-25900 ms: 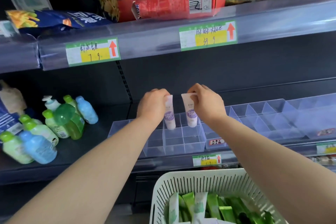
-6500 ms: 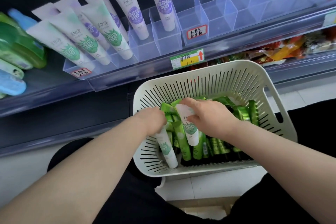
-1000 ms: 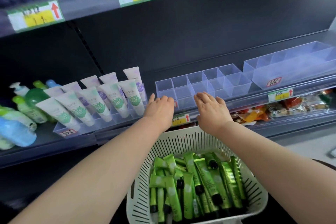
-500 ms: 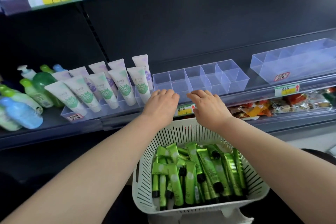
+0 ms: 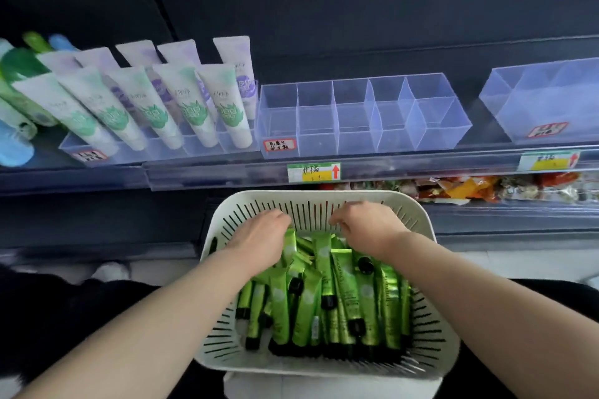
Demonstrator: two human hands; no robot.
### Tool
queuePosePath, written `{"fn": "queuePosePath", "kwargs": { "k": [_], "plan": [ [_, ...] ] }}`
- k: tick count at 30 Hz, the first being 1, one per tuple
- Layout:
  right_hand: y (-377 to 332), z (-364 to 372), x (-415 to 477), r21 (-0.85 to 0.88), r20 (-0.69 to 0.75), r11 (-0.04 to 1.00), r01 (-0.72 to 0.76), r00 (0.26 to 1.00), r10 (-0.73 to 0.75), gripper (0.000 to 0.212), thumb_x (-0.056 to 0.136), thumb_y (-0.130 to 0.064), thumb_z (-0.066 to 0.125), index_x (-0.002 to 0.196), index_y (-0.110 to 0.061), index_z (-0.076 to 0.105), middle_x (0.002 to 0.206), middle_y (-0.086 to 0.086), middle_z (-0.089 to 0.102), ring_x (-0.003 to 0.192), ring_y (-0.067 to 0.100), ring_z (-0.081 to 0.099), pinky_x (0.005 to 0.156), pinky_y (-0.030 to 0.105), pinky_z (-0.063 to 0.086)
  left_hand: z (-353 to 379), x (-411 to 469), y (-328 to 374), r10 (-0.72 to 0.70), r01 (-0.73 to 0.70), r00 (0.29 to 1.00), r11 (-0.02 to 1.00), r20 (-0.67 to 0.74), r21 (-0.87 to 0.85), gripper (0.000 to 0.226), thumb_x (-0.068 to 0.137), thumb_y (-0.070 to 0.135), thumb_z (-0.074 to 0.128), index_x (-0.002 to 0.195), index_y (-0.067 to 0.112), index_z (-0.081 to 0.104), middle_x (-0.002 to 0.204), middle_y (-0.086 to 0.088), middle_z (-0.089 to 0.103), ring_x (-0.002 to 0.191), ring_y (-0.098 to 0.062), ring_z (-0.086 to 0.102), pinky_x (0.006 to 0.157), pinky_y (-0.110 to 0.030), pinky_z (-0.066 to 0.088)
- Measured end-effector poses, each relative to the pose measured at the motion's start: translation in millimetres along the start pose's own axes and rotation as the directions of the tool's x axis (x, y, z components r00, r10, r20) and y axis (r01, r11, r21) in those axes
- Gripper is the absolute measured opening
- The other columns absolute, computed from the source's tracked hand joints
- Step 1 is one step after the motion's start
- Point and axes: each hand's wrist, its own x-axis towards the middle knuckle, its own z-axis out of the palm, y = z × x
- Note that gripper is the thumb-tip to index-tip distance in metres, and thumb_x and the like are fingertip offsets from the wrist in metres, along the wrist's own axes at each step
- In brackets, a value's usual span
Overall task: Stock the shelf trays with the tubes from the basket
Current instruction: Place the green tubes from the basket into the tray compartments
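Shelf tray (image 5: 363,116), clear and divided, sits empty above the basket (image 5: 327,363); the filled tray lies left of it. Green tubes (image 5: 327,298) heaped loose in the basket. Risk: slick tubes overlap, so a hurried grab may drag neighbours out. My left hand (image 5: 259,243) rests curled on the heap's far end; right hand (image 5: 366,227) likewise. Grip: cannot tell for either.

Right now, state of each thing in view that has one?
left tray: full, white tubes standing in it
middle tray: empty
right tray: empty
basket: holds green tubes
left hand: in basket, grip unclear
right hand: in basket, grip unclear
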Motion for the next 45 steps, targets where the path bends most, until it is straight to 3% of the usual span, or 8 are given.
{"fn": "queuePosePath", "kwargs": {
  "k": [9, 15, 23, 29, 31, 33, 39, 45],
  "plan": [
    [-1, 4, -14, -0.087, 0.052, 0.989, -0.122, 0.991, 0.127, 0.036, 0.091, -0.013, 0.048, 0.117, -0.033, 0.062, 0.115, -0.005, 0.065, 0.101, 0.019, 0.061, 0.084, 0.033, 0.05, 3, 12, 16, 0.04, -0.019, 0.977, 0.995, 0.211, -0.101, 0.034, 0.09, 0.0, 0.056, 0.118, 0.018, 0.06, 0.107, -0.003, 0.062, 0.093, -0.02, 0.061, 0.079, -0.035, 0.054],
    [-7, 35, -22, -0.081, 0.066, 0.983, -0.163, 0.983, 0.169, 0.047, 0.086, -0.008, 0.049, 0.128, -0.028, 0.057, 0.123, 0.002, 0.061, 0.111, 0.024, 0.058, 0.094, 0.039, 0.049, 17, -9, 23, 0.074, -0.055, 0.977, 0.994, 0.198, -0.099, 0.038, 0.089, 0.0, 0.053, 0.122, 0.018, 0.059, 0.113, -0.005, 0.061, 0.102, -0.023, 0.06, 0.086, -0.043, 0.053],
    [-11, 80, -9, -0.065, 0.264, 0.972, -0.224, 0.936, 0.233, 0.071, 0.087, -0.004, 0.048, 0.151, -0.014, 0.019, 0.156, 0.012, 0.023, 0.147, 0.026, 0.009, 0.117, 0.051, 0.011, 31, -20, 24, 0.006, 0.019, 0.99, 0.984, 0.139, -0.176, 0.042, 0.095, 0.006, 0.052, 0.136, 0.014, 0.05, 0.134, -0.004, 0.053, 0.121, -0.018, 0.052, 0.098, -0.032, 0.043],
    [-8, 70, -5, -0.061, 0.151, 0.981, -0.186, 0.969, 0.193, 0.049, 0.09, -0.03, 0.06, 0.135, -0.018, 0.046, 0.133, 0.005, 0.05, 0.129, 0.025, 0.037, 0.112, 0.05, 0.027, 36, -15, 24, 0.005, 0.031, 0.967, 0.989, 0.253, -0.141, 0.048, 0.089, -0.003, 0.054, 0.132, 0.018, 0.054, 0.126, -0.003, 0.058, 0.108, -0.019, 0.059, 0.088, -0.034, 0.052],
    [-4, 63, -11, 0.058, 0.134, 0.983, -0.177, 0.977, 0.168, 0.045, 0.088, -0.034, 0.063, 0.131, -0.022, 0.052, 0.127, 0.001, 0.056, 0.121, 0.021, 0.046, 0.105, 0.042, 0.039, 40, -15, 28, 0.033, 0.004, 0.951, 0.993, 0.306, -0.12, 0.053, 0.086, -0.008, 0.051, 0.133, 0.016, 0.053, 0.118, -0.005, 0.06, 0.101, -0.02, 0.059, 0.08, -0.035, 0.054],
    [-1, 57, -21, 0.209, 0.131, 0.959, -0.19, 0.978, 0.165, 0.039, 0.087, -0.032, 0.066, 0.124, -0.023, 0.059, 0.121, -0.002, 0.062, 0.111, 0.018, 0.056, 0.097, 0.036, 0.047, 47, -17, 33, 0.055, -0.039, 0.946, 0.998, 0.318, -0.056, 0.055, 0.085, -0.007, 0.052, 0.134, 0.016, 0.052, 0.115, -0.006, 0.06, 0.106, -0.023, 0.055, 0.089, -0.04, 0.052],
    [4, 44, -51, 0.408, 0.121, 0.898, -0.164, 0.985, 0.125, 0.028, 0.083, -0.028, 0.073, 0.11, -0.023, 0.069, 0.106, -0.008, 0.067, 0.096, 0.009, 0.061, 0.09, 0.026, 0.049, 39, -25, 34, 0.013, -0.006, 0.974, 1.0, 0.225, -0.03, 0.035, 0.082, 0.039, 0.071, 0.114, 0.027, 0.062, 0.11, 0.002, 0.059, 0.111, -0.019, 0.048, 0.11, -0.042, 0.03],
    [1, 20, -64, 0.476, 0.077, 0.866, -0.155, 0.988, 0.135, 0.021, 0.081, -0.027, 0.075, 0.1, -0.022, 0.072, 0.091, -0.01, 0.067, 0.085, 0.007, 0.063, 0.084, 0.023, 0.051, 15, -33, 34, -0.006, 0.072, 0.959, 0.972, 0.283, -0.224, 0.016, 0.09, 0.035, 0.066, 0.096, 0.021, 0.061, 0.095, 0.005, 0.061, 0.092, -0.018, 0.058, 0.082, -0.034, 0.049]
  ]
}}
